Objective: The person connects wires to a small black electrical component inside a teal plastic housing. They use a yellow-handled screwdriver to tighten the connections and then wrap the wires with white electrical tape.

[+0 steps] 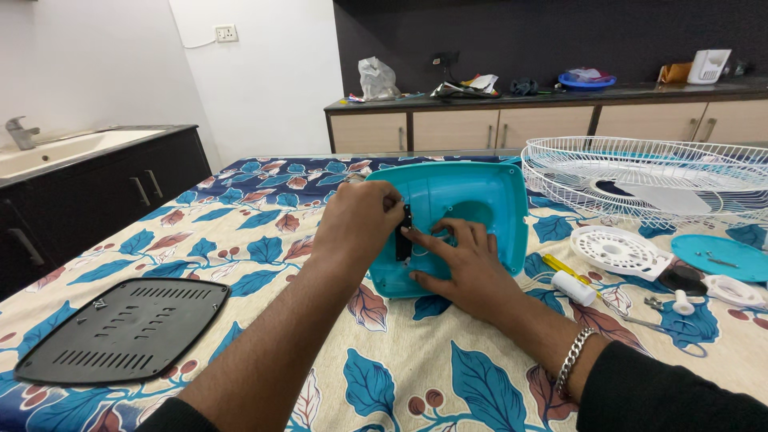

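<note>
Two forearms are reaching in from the bottom edge over one leaf-patterned tablecloth; one silver chain bracelet is circling the right wrist.

One left hand: curling over the near left edge of one teal plastic fan housing, fingertips pinching one small black part against it.

One right hand: lying on the housing's lower face, fingers slightly spread, index tip touching the black part.

Housing: standing tilted on the cloth at table centre, hollow side facing the camera.

One black vented plate: lying flat, near left, well apart from the hands.

One white wire fan guard: resting far right.

One white round perforated disc, one teal round cover, one yellow-handled screwdriver and one white cylinder: lying right of the housing.

One sink: sitting far left.
</note>
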